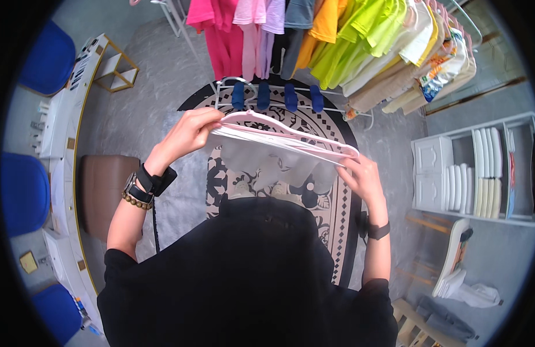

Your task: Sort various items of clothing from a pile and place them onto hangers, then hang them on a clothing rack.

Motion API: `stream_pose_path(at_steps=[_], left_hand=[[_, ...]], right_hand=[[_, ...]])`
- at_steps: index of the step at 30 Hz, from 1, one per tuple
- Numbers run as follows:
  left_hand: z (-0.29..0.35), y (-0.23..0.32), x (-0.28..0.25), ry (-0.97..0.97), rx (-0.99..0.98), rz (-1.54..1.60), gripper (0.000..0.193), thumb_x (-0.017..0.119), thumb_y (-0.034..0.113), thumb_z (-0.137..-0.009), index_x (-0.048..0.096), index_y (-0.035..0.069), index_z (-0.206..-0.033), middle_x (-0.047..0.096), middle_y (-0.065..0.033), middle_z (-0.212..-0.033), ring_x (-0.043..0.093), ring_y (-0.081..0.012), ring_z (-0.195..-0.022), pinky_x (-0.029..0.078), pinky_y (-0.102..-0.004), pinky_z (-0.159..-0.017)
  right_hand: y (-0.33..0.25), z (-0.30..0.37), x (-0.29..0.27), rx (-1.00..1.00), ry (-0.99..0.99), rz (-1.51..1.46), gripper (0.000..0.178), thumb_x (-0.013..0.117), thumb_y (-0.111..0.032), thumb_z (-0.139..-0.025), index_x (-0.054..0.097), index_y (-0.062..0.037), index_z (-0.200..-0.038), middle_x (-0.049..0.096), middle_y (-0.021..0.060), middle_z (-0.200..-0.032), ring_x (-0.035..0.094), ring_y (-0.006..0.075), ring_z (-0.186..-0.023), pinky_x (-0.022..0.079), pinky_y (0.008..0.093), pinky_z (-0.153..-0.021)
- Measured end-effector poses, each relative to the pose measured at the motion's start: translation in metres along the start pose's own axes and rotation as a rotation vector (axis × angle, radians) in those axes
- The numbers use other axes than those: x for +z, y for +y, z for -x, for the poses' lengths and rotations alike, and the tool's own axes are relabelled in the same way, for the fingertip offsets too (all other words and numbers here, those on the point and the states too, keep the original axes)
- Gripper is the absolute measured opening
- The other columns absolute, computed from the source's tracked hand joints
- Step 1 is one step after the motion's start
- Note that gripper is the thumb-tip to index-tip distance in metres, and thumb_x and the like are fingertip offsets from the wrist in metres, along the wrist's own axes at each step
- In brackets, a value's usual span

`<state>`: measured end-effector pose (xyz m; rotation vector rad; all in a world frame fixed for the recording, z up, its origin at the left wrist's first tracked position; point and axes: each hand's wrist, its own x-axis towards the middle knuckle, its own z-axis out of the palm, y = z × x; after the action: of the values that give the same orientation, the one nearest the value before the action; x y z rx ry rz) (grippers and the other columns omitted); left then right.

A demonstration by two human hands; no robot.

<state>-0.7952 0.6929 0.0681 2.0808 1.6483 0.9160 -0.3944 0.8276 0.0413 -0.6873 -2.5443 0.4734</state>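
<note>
A pink clothes hanger [279, 123] is stretched between my two hands in front of my chest, sloping down to the right. Thin whitish-grey fabric [261, 156], a garment whose kind I cannot make out, hangs along it with its white upper edge pulled straight. My left hand [191, 134] is closed on the hanger's left end and the edge of the cloth. At the right end, my right hand [364, 178] pinches hanger and cloth between thumb and fingers. Both hands are at about the same distance from my body, the left slightly farther away.
Ahead stands a clothes rack [328, 108] full of colourful garments [360, 29], with blue slippers [291, 97] on its lower bars. A patterned round rug [331, 231] lies below me. Left are a brown stool [108, 191], a long counter [59, 185] and blue chairs [24, 194]; right, a white shelf [432, 168].
</note>
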Motion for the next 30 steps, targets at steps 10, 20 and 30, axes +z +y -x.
stream_pose_path(at_steps=[10, 20, 30], left_hand=[[-0.014, -0.003, -0.013, 0.018, 0.059, 0.015, 0.014, 0.058, -0.008, -0.080, 0.059, -0.004, -0.094, 0.060, -0.0163, -0.079, 0.059, -0.0320, -0.071, 0.046, -0.0363, -0.062], [-0.032, 0.011, 0.008, 0.070, 0.254, -0.139, 0.018, 0.062, -0.007, -0.074, 0.060, -0.002, -0.092, 0.061, -0.0142, -0.078, 0.061, -0.0319, -0.072, 0.048, -0.0397, -0.061], [-0.034, 0.021, 0.026, 0.198, 0.205, -0.036, 0.009, 0.065, -0.002, -0.082, 0.062, -0.003, -0.091, 0.063, -0.0149, -0.079, 0.062, -0.0321, -0.071, 0.048, -0.0386, -0.061]], right_hand=[[-0.015, -0.001, -0.044, -0.032, -0.035, 0.182, 0.012, 0.071, -0.013, -0.079, 0.061, -0.0076, -0.080, 0.055, 0.0061, -0.071, 0.059, 0.0257, -0.063, 0.047, 0.0371, -0.053], [-0.031, -0.018, -0.053, -0.075, 0.110, 0.114, 0.013, 0.070, -0.008, -0.073, 0.058, -0.0045, -0.068, 0.056, 0.0062, -0.069, 0.057, 0.0254, -0.063, 0.046, 0.0355, -0.054], [-0.045, -0.051, -0.042, 0.008, 0.287, 0.221, 0.015, 0.074, -0.008, -0.077, 0.065, -0.0043, -0.088, 0.060, 0.0071, -0.085, 0.061, 0.0255, -0.080, 0.051, 0.0353, -0.066]])
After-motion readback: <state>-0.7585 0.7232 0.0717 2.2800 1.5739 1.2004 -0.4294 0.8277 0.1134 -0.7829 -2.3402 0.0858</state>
